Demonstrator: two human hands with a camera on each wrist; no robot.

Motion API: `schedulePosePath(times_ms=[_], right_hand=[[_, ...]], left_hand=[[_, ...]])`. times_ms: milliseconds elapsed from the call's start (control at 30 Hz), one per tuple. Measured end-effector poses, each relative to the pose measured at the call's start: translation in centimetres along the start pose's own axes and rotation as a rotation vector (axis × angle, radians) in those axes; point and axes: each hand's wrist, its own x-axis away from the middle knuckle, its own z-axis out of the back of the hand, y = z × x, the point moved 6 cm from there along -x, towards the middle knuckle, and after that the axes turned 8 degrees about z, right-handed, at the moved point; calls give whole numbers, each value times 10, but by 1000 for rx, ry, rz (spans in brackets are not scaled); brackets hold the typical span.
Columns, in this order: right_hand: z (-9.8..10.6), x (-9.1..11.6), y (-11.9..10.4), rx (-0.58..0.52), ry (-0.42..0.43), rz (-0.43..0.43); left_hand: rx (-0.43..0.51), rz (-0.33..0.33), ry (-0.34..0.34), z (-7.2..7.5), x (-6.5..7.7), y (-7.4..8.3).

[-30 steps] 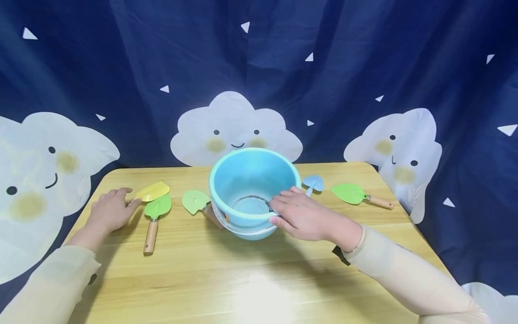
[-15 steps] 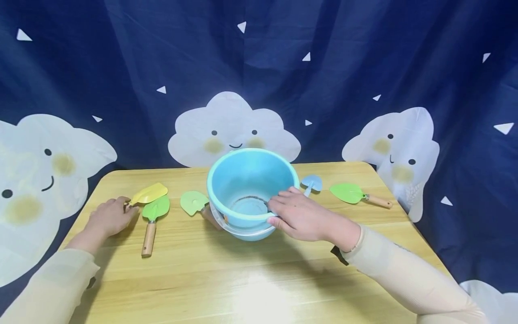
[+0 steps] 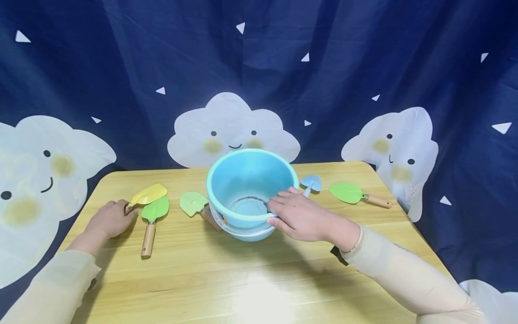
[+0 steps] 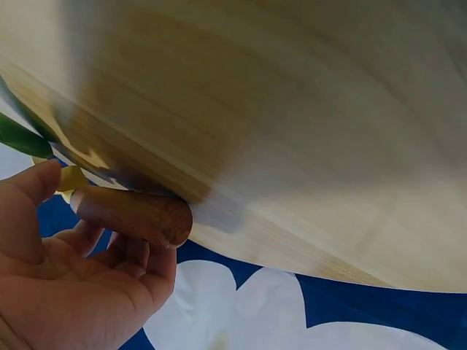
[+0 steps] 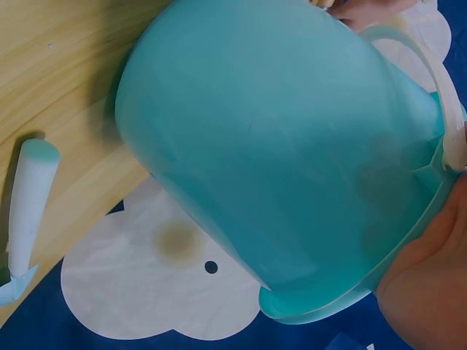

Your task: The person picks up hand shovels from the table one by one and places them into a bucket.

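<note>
My cameras show the left hand (image 3: 109,219) pinching a yellow trowel (image 3: 149,194) near the left edge of a wooden table (image 3: 182,279), and the right hand (image 3: 300,216), fingers curled, gripping a light-blue bucket (image 3: 251,173) centrally toward the far edge.

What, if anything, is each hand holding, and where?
The left hand holds the yellow trowel by its wooden handle; the right hand grips the blue bucket by its rim.

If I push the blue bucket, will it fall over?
Maybe: the blue bucket narrows toward its bottom, so a high push might tip it. It's probably stiff: its mouth looks round though the right hand grips it.
</note>
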Motion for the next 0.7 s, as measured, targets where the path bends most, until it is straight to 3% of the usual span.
schedulePosePath(times_ms=[700], right_hand=[[1, 0, -1, 3, 11, 3]], left_hand=[[-3, 30, -61, 1, -2, -9]])
